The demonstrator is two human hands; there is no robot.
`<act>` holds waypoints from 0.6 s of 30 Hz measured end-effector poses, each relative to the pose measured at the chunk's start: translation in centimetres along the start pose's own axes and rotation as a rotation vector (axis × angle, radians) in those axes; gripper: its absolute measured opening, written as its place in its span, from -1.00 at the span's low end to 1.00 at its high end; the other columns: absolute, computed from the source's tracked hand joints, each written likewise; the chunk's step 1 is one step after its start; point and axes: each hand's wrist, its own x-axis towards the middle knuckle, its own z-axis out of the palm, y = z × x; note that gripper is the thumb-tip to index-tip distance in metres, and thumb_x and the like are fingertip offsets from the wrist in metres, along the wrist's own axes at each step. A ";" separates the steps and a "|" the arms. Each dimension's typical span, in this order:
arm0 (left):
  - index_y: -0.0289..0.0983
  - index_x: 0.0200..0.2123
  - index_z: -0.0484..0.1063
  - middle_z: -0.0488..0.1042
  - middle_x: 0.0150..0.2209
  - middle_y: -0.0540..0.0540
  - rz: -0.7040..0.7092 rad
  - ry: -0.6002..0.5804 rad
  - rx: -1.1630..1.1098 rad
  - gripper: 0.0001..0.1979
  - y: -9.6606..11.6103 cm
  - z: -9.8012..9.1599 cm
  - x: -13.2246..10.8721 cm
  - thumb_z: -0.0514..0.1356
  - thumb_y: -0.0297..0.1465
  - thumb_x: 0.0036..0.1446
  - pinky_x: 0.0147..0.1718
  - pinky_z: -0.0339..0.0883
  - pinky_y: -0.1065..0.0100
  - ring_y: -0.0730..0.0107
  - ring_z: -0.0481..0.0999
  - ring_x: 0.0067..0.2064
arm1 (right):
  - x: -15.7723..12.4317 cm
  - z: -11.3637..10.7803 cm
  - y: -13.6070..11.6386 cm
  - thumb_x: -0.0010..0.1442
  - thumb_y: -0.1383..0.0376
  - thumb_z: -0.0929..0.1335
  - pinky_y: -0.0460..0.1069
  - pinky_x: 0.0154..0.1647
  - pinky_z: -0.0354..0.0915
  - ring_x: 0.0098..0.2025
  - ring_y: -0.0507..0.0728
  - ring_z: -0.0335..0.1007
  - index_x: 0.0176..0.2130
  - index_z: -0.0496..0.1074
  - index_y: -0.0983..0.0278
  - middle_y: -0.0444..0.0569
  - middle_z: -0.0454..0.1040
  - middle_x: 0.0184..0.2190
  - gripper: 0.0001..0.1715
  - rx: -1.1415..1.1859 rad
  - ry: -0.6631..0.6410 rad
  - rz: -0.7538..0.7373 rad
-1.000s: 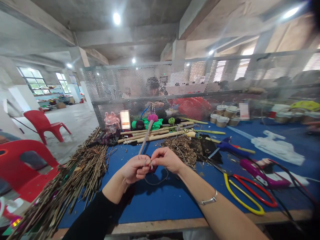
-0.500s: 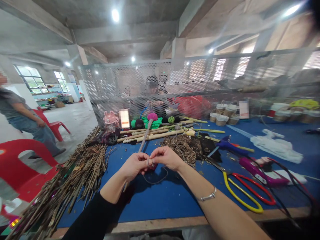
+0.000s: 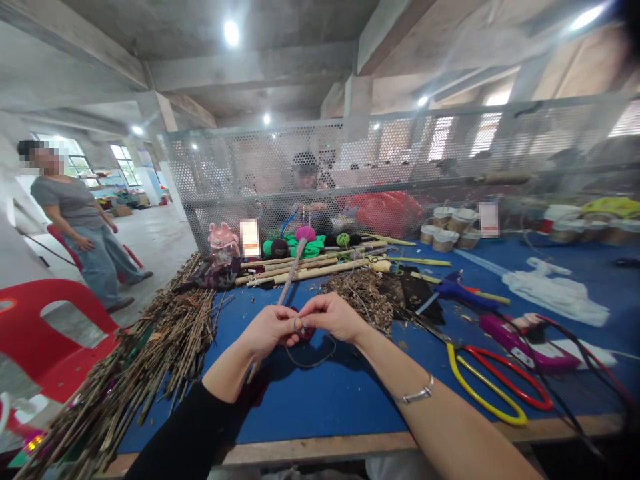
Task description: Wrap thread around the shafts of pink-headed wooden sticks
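My left hand is closed around a thin grey stick that slants up and away and ends in a pink ball. My right hand pinches at the same spot, fingertips meeting the left hand's. A thin dark wire loops down from between my hands onto the blue table top. A small dark red piece shows just behind my fingers; what it is I cannot make out.
A big pile of dry twigs lies left. Bamboo sticks, a heap of brown chaff, yellow-and-red shears, a blue glue gun, a purple glue gun and white cloth lie ahead and right. A mesh screen stands behind, a red chair and a standing person at left.
My hands have stayed together on the stick, shifting only slightly. A person has walked into view at the left and now stands by the far red chair.
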 end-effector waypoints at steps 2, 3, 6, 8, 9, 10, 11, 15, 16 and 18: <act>-0.40 -0.48 0.44 0.41 -0.60 -0.04 -0.009 0.039 0.008 -0.64 0.1 -0.1 0.1 0.34 -0.20 -0.27 -0.59 0.17 0.55 0.61 0.33 -0.59 | 0.1 0.2 0.0 -0.15 0.23 0.43 -0.09 -0.58 0.32 -0.62 0.02 0.37 -0.48 0.43 0.38 -0.11 0.47 -0.65 -0.75 -0.050 0.082 -0.013; -0.39 -0.46 0.45 0.42 -0.58 -0.05 -0.003 0.043 0.019 -0.64 0.1 -0.1 0.2 0.33 -0.20 -0.25 -0.57 0.19 0.54 0.61 0.33 -0.58 | 0.1 0.3 0.1 -0.14 0.25 0.42 -0.10 -0.60 0.31 -0.63 0.02 0.37 -0.48 0.41 0.37 -0.13 0.45 -0.67 -0.78 -0.071 0.122 -0.015; -0.40 -0.44 0.47 0.42 -0.57 -0.05 0.037 0.017 0.062 -0.64 0.1 -0.2 0.2 0.31 -0.20 -0.21 -0.55 0.19 0.54 0.61 0.33 -0.57 | 0.3 0.6 0.5 -0.14 0.31 0.38 -0.13 -0.66 0.27 -0.66 0.01 0.35 -0.50 0.35 0.34 -0.18 0.43 -0.70 -0.86 -0.127 0.181 -0.019; -0.40 -0.42 0.48 0.42 -0.56 -0.05 0.054 -0.003 0.080 -0.65 0.1 -0.3 0.1 0.30 -0.21 -0.20 -0.56 0.19 0.54 0.60 0.33 -0.56 | 0.3 0.7 0.6 -0.14 0.33 0.36 -0.14 -0.67 0.26 -0.67 0.00 0.35 -0.51 0.34 0.32 -0.19 0.42 -0.71 -0.89 -0.141 0.181 -0.016; -0.40 -0.41 0.48 0.42 -0.56 -0.05 0.057 -0.008 0.084 -0.64 0.1 -0.3 0.1 0.30 -0.21 -0.20 -0.56 0.19 0.54 0.59 0.33 -0.56 | 0.3 0.6 0.6 -0.13 0.33 0.36 -0.14 -0.67 0.26 -0.67 0.01 0.35 -0.51 0.33 0.32 -0.20 0.42 -0.72 -0.89 -0.136 0.180 -0.010; -0.40 -0.40 0.48 0.42 -0.56 -0.05 0.057 -0.013 0.086 -0.64 0.1 -0.3 0.0 0.30 -0.21 -0.19 -0.57 0.19 0.54 0.59 0.33 -0.56 | 0.3 0.5 0.6 -0.13 0.32 0.36 -0.13 -0.66 0.27 -0.67 0.01 0.35 -0.51 0.33 0.32 -0.20 0.42 -0.72 -0.89 -0.122 0.174 -0.002; -0.40 -0.40 0.48 0.42 -0.57 -0.05 0.057 -0.018 0.089 -0.64 0.1 -0.4 0.0 0.29 -0.20 -0.19 -0.57 0.19 0.53 0.58 0.33 -0.56 | 0.3 0.4 0.5 -0.13 0.31 0.36 -0.12 -0.64 0.28 -0.67 0.01 0.35 -0.51 0.33 0.32 -0.19 0.42 -0.71 -0.88 -0.101 0.163 0.007; -0.40 -0.40 0.46 0.43 -0.54 -0.07 0.046 -0.009 0.092 -0.64 0.3 -0.3 0.0 0.27 -0.19 -0.17 -0.60 0.19 0.53 0.57 0.35 -0.56 | 0.4 -0.1 0.4 -0.12 0.24 0.39 -0.08 -0.57 0.31 -0.64 0.01 0.36 -0.47 0.33 0.33 -0.18 0.43 -0.68 -0.78 -0.009 0.090 0.021; -0.39 -0.41 0.46 0.43 -0.53 -0.07 0.047 0.002 0.092 -0.65 0.3 -0.3 0.0 0.27 -0.19 -0.16 -0.60 0.18 0.53 0.57 0.36 -0.56 | 0.4 -0.2 0.3 -0.12 0.22 0.39 -0.08 -0.56 0.30 -0.63 0.01 0.35 -0.45 0.34 0.34 -0.17 0.44 -0.67 -0.75 0.006 0.079 0.018; -0.38 -0.41 0.45 0.43 -0.53 -0.06 0.062 0.043 0.102 -0.68 0.4 -0.2 0.0 0.25 -0.21 -0.15 -0.62 0.17 0.54 0.57 0.35 -0.57 | 0.5 -0.4 0.3 -0.11 0.18 0.39 -0.09 -0.55 0.28 -0.62 -0.01 0.34 -0.44 0.34 0.34 -0.16 0.44 -0.64 -0.72 0.008 0.067 0.022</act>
